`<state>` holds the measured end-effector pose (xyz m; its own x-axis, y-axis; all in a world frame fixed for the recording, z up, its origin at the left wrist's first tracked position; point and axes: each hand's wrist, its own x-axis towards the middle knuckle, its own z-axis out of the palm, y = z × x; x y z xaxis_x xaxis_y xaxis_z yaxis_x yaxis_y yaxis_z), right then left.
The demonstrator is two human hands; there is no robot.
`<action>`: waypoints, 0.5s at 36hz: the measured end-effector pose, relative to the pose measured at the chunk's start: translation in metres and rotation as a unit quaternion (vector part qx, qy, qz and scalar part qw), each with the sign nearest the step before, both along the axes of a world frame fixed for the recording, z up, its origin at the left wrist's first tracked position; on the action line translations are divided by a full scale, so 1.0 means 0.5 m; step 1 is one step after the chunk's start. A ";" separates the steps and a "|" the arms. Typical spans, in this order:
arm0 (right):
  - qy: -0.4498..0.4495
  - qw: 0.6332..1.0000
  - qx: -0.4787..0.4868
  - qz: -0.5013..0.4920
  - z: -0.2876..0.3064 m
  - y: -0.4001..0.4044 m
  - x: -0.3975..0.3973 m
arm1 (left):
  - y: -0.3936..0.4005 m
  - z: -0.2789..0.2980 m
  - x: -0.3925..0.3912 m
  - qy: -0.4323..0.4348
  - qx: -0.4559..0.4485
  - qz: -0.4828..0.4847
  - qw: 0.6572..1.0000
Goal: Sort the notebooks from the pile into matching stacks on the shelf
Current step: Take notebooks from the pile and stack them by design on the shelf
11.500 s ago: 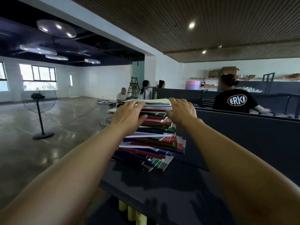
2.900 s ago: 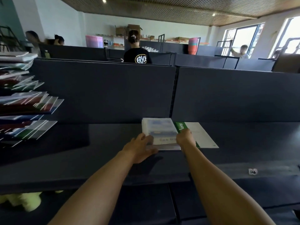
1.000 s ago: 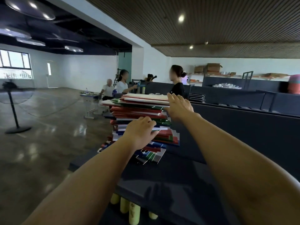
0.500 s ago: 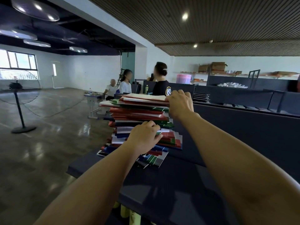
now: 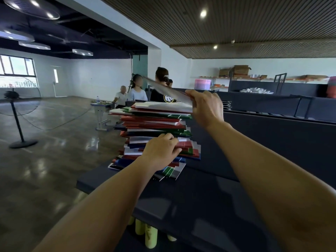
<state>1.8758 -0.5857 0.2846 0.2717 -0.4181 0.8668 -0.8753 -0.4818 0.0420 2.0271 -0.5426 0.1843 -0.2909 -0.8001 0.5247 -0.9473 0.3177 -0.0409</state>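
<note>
The right hand (image 5: 205, 108) pinched the near edge of one notebook (image 5: 163, 90), fingers curled over it and thumb beneath. That notebook was blurred and tilted, its far end slanting up and away to the left of the grip, its held edge just above the top of the pile (image 5: 156, 135). Directly below and left of the grip, the pile stood tall and uneven, with red, green, blue and white covers jutting out at different angles. Lower down, the left hand (image 5: 161, 153) pressed against the near side of the pile about halfway up, fingers bent onto the protruding edges; whether it gripped any single notebook could not be told. The pile rested near the left end of the dark shelf (image 5: 190, 197), which ran toward the camera under both forearms. A dark partition (image 5: 281, 142) rose right of the grip. Beyond the raised notebook sat several people (image 5: 138, 93) at a small desk (image 5: 101, 110), and far left stood a fan (image 5: 16, 113) on the glossy floor.
</note>
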 end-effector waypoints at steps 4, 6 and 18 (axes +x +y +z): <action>-0.033 0.994 -0.102 0.015 -0.019 0.034 -0.040 | 0.015 -0.010 -0.019 -0.005 0.011 -0.012 1.000; -0.045 0.993 -0.107 0.014 -0.029 0.053 -0.062 | 0.021 -0.017 -0.034 -0.006 0.021 -0.024 0.999; 0.012 0.995 -0.072 -0.063 -0.146 0.190 -0.243 | 0.044 -0.083 -0.213 -0.005 0.068 -0.146 0.987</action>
